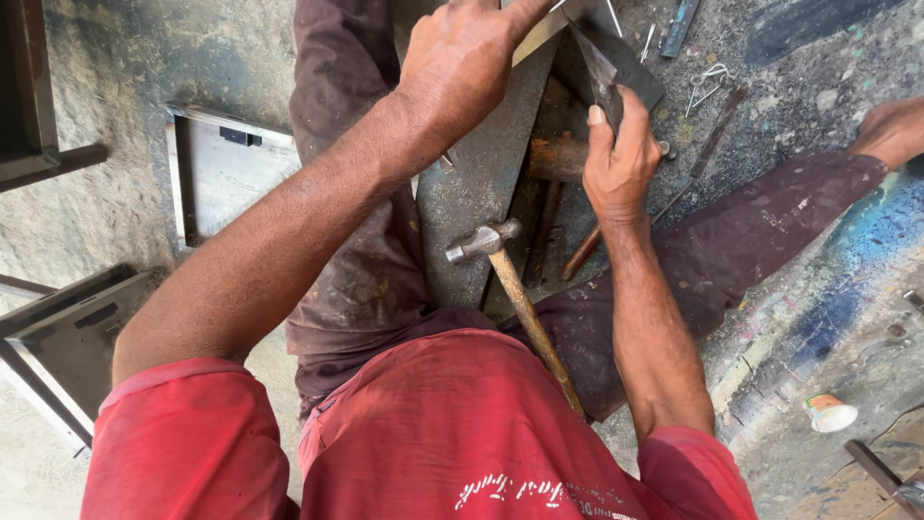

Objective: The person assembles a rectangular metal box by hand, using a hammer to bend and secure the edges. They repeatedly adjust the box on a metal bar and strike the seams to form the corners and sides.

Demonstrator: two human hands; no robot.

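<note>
We're sat on the floor [115,193]. Left hand [462,63] presses the metal strip [539,34] flat w/ closed grip, prob. to steady it. Right hand [616,159] pinches the dark blade piece [599,72] upright against it. Ball-peen hammer [486,241] lies loose btwn our legs, within reach.
</note>
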